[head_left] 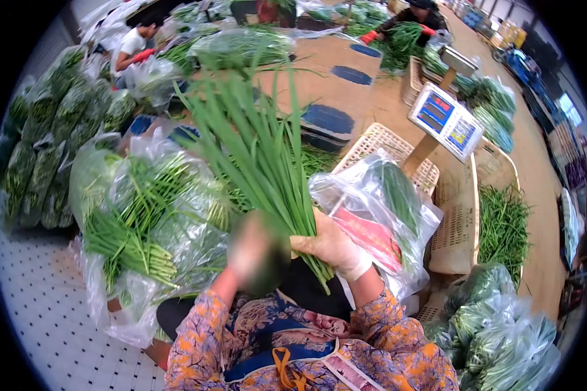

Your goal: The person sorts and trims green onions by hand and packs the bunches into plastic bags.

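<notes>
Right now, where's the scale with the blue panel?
In the head view, the scale stands toward the upper right, beyond your right hand and the greens it holds, with a pale plastic crate just to its left.

Of the two hands [332,246], the right grips long green leaves [274,176]; the left is blurred.

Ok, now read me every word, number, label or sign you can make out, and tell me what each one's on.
No text can be read with certainty.
Scale, display: red digits, too blurred to quote.
Scale, keypad: markings too small to read.
Red patch at the clear plastic bag near the right hand: any print is too blurred to make out.
</notes>
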Motion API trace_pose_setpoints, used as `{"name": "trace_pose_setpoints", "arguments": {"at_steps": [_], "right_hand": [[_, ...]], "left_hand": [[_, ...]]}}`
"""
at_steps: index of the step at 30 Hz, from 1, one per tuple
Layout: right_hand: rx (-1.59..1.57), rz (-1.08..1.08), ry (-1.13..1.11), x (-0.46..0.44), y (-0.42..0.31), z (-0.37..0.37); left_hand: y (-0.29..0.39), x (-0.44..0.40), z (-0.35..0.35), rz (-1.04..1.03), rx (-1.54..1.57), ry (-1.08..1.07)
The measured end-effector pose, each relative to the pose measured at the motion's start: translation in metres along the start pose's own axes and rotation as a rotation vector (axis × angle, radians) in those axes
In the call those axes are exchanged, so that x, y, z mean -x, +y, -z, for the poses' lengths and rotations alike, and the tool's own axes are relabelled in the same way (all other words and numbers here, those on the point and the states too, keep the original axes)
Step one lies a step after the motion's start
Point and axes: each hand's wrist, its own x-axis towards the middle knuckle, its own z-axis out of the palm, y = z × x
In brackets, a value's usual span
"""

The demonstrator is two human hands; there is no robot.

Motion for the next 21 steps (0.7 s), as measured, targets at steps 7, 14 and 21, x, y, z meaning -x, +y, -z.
{"name": "trace_pose_setpoints", "arguments": {"at_steps": [7, 14, 21], "right_hand": [[0.831, 0.11, 0.149, 0.036, 0.009, 0.055], [1.142, 0.057, 0.251, 0.057, 0.028, 0.094], [1.341, 0.069, 0.395, 0.071, 0.077, 0.146]], "left_hand": [[0.002, -0.104, -0.06, 0.015, -0.2, 0.134], [-0.081, -0.151, -0.168, -0.048, 0.118, 0.502], [-0.011, -0.17, -0.107, 0.177, 1.683, 0.013]]}}
